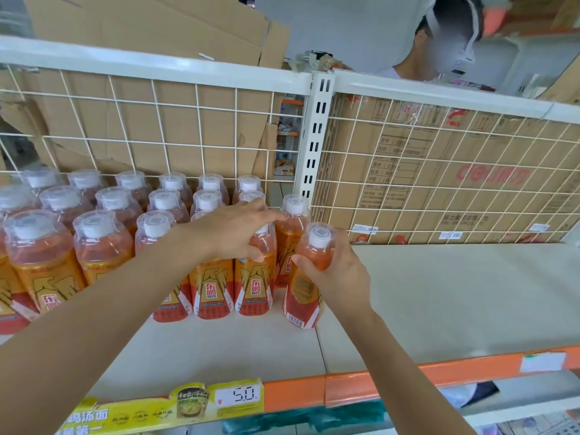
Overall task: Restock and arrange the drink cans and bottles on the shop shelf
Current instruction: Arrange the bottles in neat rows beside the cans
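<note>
Head view: the right hand (pixel 337 273) is wrapped around an orange drink bottle (pixel 301 296), thumb across its shoulder. The bottle leans slightly at the right end of the front row, and its base is at the pale shelf (pixel 439 293). The left hand (pixel 232 230) reaches over the tops of the next front-row bottles (pixel 254 284), fingers stretched towards the white caps and thumb low. Whether it grips one I cannot tell. More rows of the same bottles (pixel 103 246) fill the shelf's left part, back to the wire grid (pixel 188 120). Cardboard boxes (pixel 439 171) stand behind the grid. A yellow price strip (pixel 238 397) marks the shelf edge. Another person (pixel 408 70) is beyond the shelving.
</note>
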Action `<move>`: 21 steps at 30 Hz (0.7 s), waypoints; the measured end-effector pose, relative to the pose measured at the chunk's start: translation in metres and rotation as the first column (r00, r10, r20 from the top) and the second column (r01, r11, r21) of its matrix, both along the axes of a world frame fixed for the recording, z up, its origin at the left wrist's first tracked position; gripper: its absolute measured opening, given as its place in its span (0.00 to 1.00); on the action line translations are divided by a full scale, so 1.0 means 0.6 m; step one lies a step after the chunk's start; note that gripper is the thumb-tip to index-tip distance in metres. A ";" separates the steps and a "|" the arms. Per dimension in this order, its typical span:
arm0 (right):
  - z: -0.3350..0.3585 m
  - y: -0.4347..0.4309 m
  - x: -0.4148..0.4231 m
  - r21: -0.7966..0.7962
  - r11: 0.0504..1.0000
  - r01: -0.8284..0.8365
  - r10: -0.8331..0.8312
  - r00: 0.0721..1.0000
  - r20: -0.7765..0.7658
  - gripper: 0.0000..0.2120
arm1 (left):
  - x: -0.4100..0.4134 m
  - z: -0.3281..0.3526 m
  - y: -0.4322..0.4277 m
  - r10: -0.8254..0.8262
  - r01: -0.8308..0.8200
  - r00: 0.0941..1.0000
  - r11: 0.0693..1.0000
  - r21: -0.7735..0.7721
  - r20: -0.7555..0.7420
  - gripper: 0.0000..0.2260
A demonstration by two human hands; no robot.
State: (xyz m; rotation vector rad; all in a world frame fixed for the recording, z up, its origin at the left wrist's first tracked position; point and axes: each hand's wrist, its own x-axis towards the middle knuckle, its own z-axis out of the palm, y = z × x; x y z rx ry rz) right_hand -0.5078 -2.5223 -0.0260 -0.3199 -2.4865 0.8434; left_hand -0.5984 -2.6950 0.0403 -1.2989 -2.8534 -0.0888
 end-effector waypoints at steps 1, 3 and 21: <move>-0.002 0.002 0.000 0.002 1.000 -0.014 0.014 1.000 0.015 0.33 | -0.001 -0.003 -0.001 0.002 -0.002 1.000 1.000 0.001 -0.009 0.37; -0.009 0.011 0.001 -0.044 0.996 -0.083 0.085 0.995 0.052 0.35 | -0.002 -0.008 -0.004 0.006 -0.006 0.999 1.000 0.011 -0.036 0.38; -0.073 0.056 0.038 -0.323 0.864 -0.385 0.412 0.911 0.017 0.30 | 0.134 -0.124 0.036 -0.151 -0.091 0.955 0.671 0.736 0.255 0.38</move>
